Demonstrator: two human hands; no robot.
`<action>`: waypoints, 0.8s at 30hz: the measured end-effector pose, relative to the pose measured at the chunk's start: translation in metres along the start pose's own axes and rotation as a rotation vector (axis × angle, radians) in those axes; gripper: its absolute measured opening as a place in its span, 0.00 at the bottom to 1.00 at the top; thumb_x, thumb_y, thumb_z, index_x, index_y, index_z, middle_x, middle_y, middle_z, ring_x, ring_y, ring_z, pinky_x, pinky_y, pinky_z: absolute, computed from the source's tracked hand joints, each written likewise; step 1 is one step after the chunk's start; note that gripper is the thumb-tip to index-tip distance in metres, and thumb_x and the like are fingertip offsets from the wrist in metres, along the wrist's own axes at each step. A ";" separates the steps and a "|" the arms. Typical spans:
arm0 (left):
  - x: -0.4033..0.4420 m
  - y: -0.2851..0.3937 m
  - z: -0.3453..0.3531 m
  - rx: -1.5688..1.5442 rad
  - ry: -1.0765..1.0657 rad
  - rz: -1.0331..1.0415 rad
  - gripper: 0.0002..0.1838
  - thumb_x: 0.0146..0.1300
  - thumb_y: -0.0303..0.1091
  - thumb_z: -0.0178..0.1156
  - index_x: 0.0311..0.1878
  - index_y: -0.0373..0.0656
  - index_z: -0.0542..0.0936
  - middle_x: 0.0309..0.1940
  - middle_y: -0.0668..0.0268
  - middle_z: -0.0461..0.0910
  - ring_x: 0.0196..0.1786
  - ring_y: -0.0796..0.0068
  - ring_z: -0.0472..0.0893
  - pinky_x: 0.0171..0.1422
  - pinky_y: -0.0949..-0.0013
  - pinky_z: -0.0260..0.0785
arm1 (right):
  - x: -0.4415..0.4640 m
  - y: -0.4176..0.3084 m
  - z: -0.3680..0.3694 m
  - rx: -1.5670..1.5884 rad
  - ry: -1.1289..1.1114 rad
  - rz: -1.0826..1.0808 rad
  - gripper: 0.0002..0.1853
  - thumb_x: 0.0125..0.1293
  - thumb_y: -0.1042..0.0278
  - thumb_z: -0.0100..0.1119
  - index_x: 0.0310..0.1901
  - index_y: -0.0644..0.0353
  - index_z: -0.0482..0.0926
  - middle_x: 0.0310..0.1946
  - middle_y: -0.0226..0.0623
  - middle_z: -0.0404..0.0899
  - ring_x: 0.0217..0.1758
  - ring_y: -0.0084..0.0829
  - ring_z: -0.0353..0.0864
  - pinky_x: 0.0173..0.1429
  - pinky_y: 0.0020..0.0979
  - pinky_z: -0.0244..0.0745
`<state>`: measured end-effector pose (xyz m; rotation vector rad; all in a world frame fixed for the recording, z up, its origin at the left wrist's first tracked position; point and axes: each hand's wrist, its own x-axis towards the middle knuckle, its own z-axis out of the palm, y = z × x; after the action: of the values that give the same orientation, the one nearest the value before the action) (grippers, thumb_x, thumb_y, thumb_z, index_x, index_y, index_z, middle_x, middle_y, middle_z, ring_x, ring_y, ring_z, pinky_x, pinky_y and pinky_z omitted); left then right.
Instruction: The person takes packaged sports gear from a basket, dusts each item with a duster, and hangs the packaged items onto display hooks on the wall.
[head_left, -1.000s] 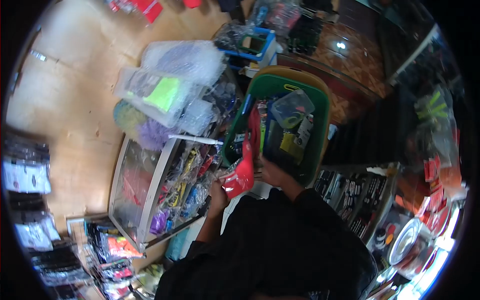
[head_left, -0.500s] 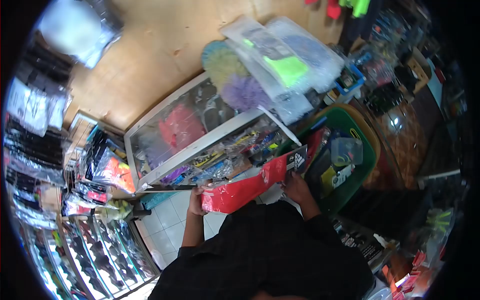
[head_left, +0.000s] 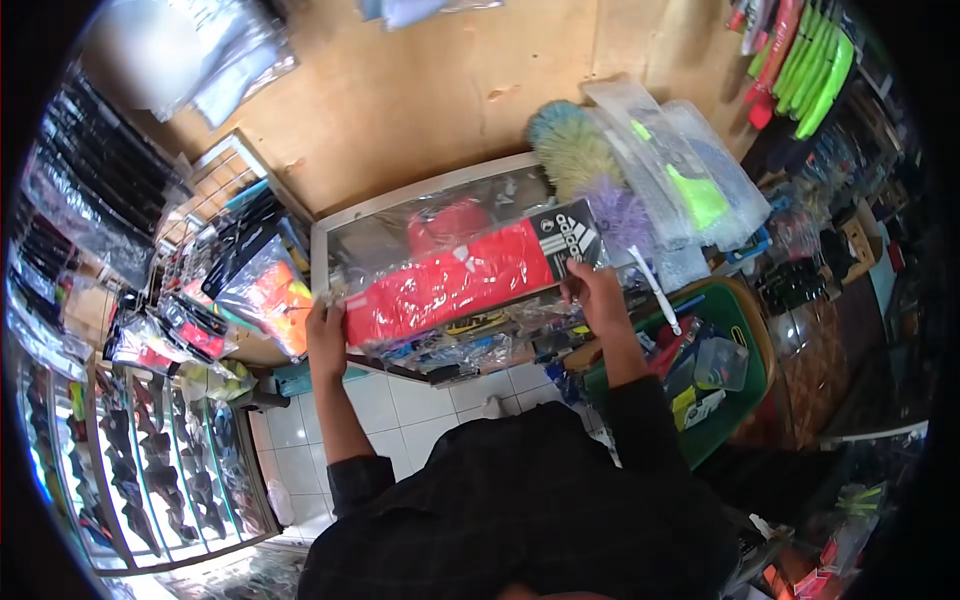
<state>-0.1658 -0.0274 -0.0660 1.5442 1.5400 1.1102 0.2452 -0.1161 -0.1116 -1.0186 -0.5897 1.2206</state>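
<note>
A long, flat pack of red socks [head_left: 450, 282] in shiny clear plastic, with a black adidas card at its right end, is held out in front of me. My left hand [head_left: 326, 338] grips its left end. At the other end, my right hand [head_left: 596, 296] pinches the pack by the black card. The pack is over a white-framed glass display case [head_left: 375, 215] and hides part of it. Another red packet [head_left: 445, 222] shows through the glass just behind.
On the case's right end are a multicoloured feather duster [head_left: 565, 150] with a white handle and clear bags with a lime-green patch [head_left: 700, 195]. A green tub [head_left: 745, 410] of goods stands to the right. Packaged items hang on a wire rack [head_left: 215, 190] at left.
Both hands have raised the pack of red socks and moved it forward, from near my body to over the display case. My view has shifted too.
</note>
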 end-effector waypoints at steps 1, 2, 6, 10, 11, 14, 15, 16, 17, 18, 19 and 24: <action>0.003 0.012 0.007 -0.043 0.078 0.025 0.14 0.69 0.33 0.53 0.52 0.36 0.77 0.26 0.66 0.74 0.29 0.79 0.69 0.36 0.71 0.63 | 0.013 -0.001 0.004 -0.006 -0.014 0.004 0.09 0.65 0.64 0.65 0.37 0.61 0.81 0.24 0.34 0.82 0.25 0.29 0.80 0.30 0.29 0.73; 0.021 -0.010 0.006 -0.031 0.061 0.049 0.15 0.68 0.31 0.54 0.56 0.39 0.76 0.25 0.66 0.74 0.29 0.78 0.70 0.37 0.70 0.64 | 0.026 0.001 0.004 -0.114 0.009 0.067 0.11 0.66 0.61 0.64 0.37 0.61 0.81 0.23 0.33 0.81 0.24 0.30 0.79 0.29 0.30 0.72; 0.048 -0.071 0.017 0.120 0.093 0.091 0.20 0.67 0.31 0.57 0.62 0.38 0.73 0.32 0.63 0.77 0.34 0.76 0.73 0.39 0.69 0.67 | 0.041 0.000 -0.011 -1.114 0.153 -0.294 0.16 0.69 0.52 0.63 0.38 0.60 0.81 0.17 0.34 0.75 0.22 0.32 0.77 0.28 0.37 0.70; 0.037 -0.063 0.018 -0.090 0.070 0.056 0.29 0.64 0.30 0.64 0.67 0.40 0.67 0.37 0.65 0.72 0.37 0.77 0.71 0.45 0.72 0.67 | 0.023 -0.030 -0.028 -1.623 0.618 -1.012 0.16 0.66 0.59 0.63 0.51 0.58 0.78 0.42 0.48 0.78 0.48 0.50 0.76 0.50 0.44 0.73; 0.035 -0.060 0.017 0.060 0.063 0.055 0.33 0.61 0.29 0.67 0.68 0.41 0.66 0.39 0.64 0.72 0.37 0.76 0.71 0.45 0.72 0.68 | 0.024 -0.031 -0.033 -1.625 0.601 -1.009 0.16 0.66 0.59 0.63 0.51 0.58 0.78 0.42 0.48 0.78 0.48 0.50 0.76 0.50 0.44 0.73; 0.034 -0.057 0.019 0.138 0.054 0.084 0.33 0.61 0.30 0.67 0.68 0.41 0.66 0.37 0.64 0.73 0.36 0.76 0.71 0.43 0.72 0.68 | 0.028 -0.031 -0.048 -1.867 0.649 -0.644 0.26 0.63 0.65 0.62 0.63 0.57 0.71 0.54 0.55 0.72 0.58 0.59 0.69 0.62 0.46 0.68; 0.033 -0.052 0.019 0.138 0.044 0.084 0.32 0.61 0.29 0.66 0.68 0.41 0.66 0.36 0.66 0.72 0.34 0.76 0.71 0.40 0.71 0.68 | 0.031 -0.029 -0.053 -1.819 0.564 -0.551 0.29 0.64 0.66 0.61 0.66 0.59 0.67 0.55 0.57 0.72 0.59 0.61 0.70 0.63 0.47 0.68; 0.036 -0.056 0.020 0.136 0.041 0.083 0.32 0.61 0.29 0.66 0.68 0.41 0.66 0.36 0.66 0.72 0.34 0.76 0.71 0.40 0.71 0.68 | 0.033 -0.025 -0.058 -1.770 0.478 -0.455 0.32 0.64 0.67 0.60 0.69 0.61 0.63 0.56 0.59 0.72 0.60 0.62 0.70 0.64 0.49 0.69; 0.038 -0.065 0.021 0.118 0.051 0.106 0.31 0.62 0.28 0.65 0.68 0.41 0.67 0.35 0.66 0.72 0.34 0.76 0.72 0.39 0.71 0.68 | 0.033 -0.022 -0.064 -1.773 0.477 -0.451 0.32 0.64 0.67 0.60 0.69 0.61 0.63 0.56 0.59 0.72 0.60 0.62 0.70 0.64 0.49 0.69; 0.039 -0.066 0.021 0.101 0.060 0.130 0.30 0.63 0.28 0.64 0.68 0.42 0.67 0.35 0.66 0.72 0.33 0.77 0.72 0.38 0.71 0.68 | 0.031 -0.021 -0.066 -1.666 0.478 -0.439 0.31 0.65 0.69 0.58 0.69 0.63 0.64 0.57 0.61 0.72 0.60 0.63 0.71 0.64 0.49 0.69; 0.039 -0.067 0.022 0.103 0.058 0.127 0.30 0.63 0.28 0.64 0.68 0.42 0.67 0.35 0.66 0.72 0.33 0.77 0.72 0.38 0.71 0.68 | 0.028 -0.018 -0.066 -1.557 0.477 -0.427 0.30 0.66 0.70 0.56 0.69 0.65 0.64 0.59 0.63 0.71 0.61 0.63 0.72 0.64 0.49 0.69; 0.039 -0.065 0.019 0.090 0.020 0.050 0.24 0.67 0.29 0.60 0.66 0.43 0.69 0.35 0.66 0.72 0.35 0.77 0.75 0.39 0.72 0.69 | -0.031 0.025 -0.030 -1.100 0.301 -0.494 0.26 0.68 0.68 0.54 0.65 0.73 0.68 0.56 0.65 0.75 0.61 0.58 0.75 0.64 0.46 0.70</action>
<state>-0.1774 0.0173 -0.1291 1.6445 1.5913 1.1004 0.2488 -0.1548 -0.1430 -1.7736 -1.2291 0.2150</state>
